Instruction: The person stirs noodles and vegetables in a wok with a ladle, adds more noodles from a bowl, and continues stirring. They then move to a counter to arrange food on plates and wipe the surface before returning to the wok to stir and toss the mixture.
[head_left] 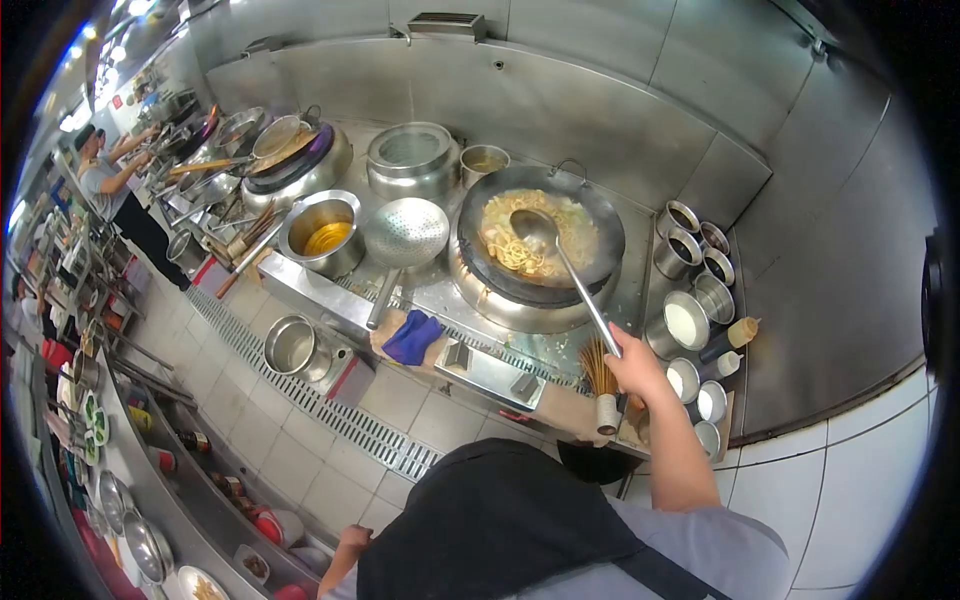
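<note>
My right hand (pixel 637 368) is closed around the handle of a long metal ladle (pixel 578 275). The ladle's bowl dips into a wok (pixel 600 215), resting on noodles (pixel 520 256) in a pale, steaming broth with other pieces. Low beside my apron hangs my left hand (pixel 353 538); it touches no cookware, and how its fingers lie is too small to make out. Just left of my right hand, a bamboo wok brush (pixel 598 385) stands at the stove's front edge. A perforated strainer (pixel 407 232) lies left of the wok, its handle reaching over the edge.
A pot of yellow oil (pixel 327 236) and a purple cloth (pixel 412 337) are on the left. Seasoning tins (pixel 685 322) and squeeze bottles (pixel 722 366) crowd the right side. A metal pot (pixel 296 346) stands low in front. Another person (pixel 110 185) works at the far left.
</note>
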